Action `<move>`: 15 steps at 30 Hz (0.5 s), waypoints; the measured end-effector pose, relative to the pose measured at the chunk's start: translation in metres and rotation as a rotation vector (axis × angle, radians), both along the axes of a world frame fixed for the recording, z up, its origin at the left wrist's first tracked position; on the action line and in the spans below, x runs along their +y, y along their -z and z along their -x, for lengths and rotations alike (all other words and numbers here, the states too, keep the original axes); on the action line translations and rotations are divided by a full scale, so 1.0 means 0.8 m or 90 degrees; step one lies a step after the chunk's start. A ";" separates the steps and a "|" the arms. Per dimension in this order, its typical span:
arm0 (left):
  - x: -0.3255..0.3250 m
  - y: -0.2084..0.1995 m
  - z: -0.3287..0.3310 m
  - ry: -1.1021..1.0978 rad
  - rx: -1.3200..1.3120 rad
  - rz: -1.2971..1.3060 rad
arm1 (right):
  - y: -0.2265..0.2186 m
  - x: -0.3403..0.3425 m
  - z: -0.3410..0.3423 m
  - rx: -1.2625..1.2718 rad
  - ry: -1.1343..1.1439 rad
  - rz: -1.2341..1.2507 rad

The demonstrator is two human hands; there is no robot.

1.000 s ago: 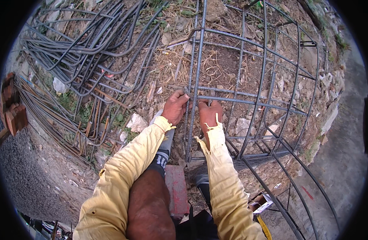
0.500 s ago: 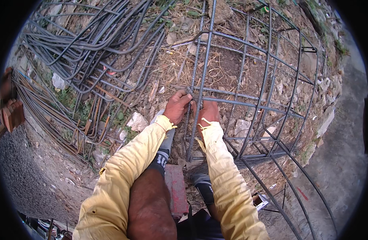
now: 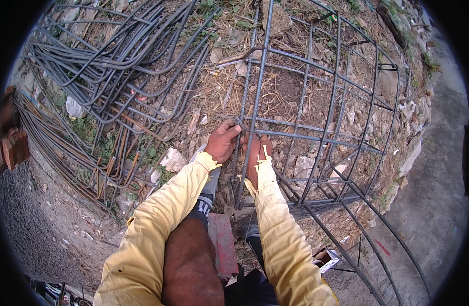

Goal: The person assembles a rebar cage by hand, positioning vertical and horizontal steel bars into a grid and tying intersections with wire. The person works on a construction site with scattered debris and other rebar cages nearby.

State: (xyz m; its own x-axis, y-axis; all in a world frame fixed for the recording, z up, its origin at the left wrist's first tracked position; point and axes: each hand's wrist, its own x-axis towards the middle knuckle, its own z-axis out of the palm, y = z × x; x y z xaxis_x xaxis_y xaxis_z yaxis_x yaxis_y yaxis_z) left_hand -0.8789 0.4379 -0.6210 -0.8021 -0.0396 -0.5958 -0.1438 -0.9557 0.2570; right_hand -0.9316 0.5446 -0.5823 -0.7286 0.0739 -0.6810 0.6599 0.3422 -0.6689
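A cage of ribbed steel rebar [image 3: 290, 134] lies on the ground in front of me, long bars crossed by bent stirrups. At its near left corner, where a crosspiece meets the two left long bars [image 3: 258, 92], both hands are working close together. My left hand [image 3: 222, 143] is closed outside the bars, thumb and fingertips pinched at the joint. Behind the bar, inside the cage, is my right hand [image 3: 255, 153], its fingers curled near the same joint and partly hidden. Whatever is pinched there is too small to make out.
Bent steel stirrups [image 3: 117, 64] are heaped at the upper left, with thinner rusty rods [image 3: 66, 148] below them. Pale stones [image 3: 173, 159] lie around. A red block [image 3: 223, 245] is by my legs. Loose bars [image 3: 341, 242] stick out toward the lower right over a grey paved strip [image 3: 433, 204].
The view has shifted slightly. My right hand has moved a little closer to the bar and turned, its curled fingers showing more. The left hand stays pinched at the joint.
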 end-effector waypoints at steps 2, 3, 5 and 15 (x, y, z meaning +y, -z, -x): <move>0.001 -0.006 0.002 0.008 0.033 -0.008 | -0.028 -0.007 0.011 -0.052 0.017 0.019; 0.001 -0.006 0.001 0.014 0.025 -0.011 | -0.044 -0.014 0.020 -0.084 0.012 0.014; 0.002 -0.006 -0.001 0.025 0.009 -0.015 | -0.078 -0.027 0.027 -0.099 -0.024 0.030; 0.011 0.001 -0.001 -0.008 0.028 0.007 | -0.091 0.000 0.043 -0.214 -0.218 0.034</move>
State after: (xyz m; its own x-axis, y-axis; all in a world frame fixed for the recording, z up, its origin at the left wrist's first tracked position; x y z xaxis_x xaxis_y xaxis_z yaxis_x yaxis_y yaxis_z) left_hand -0.8779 0.4470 -0.6221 -0.8273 -0.0563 -0.5589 -0.1200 -0.9542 0.2739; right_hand -0.9659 0.5443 -0.5092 -0.4435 -0.1737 -0.8793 0.6981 0.5483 -0.4605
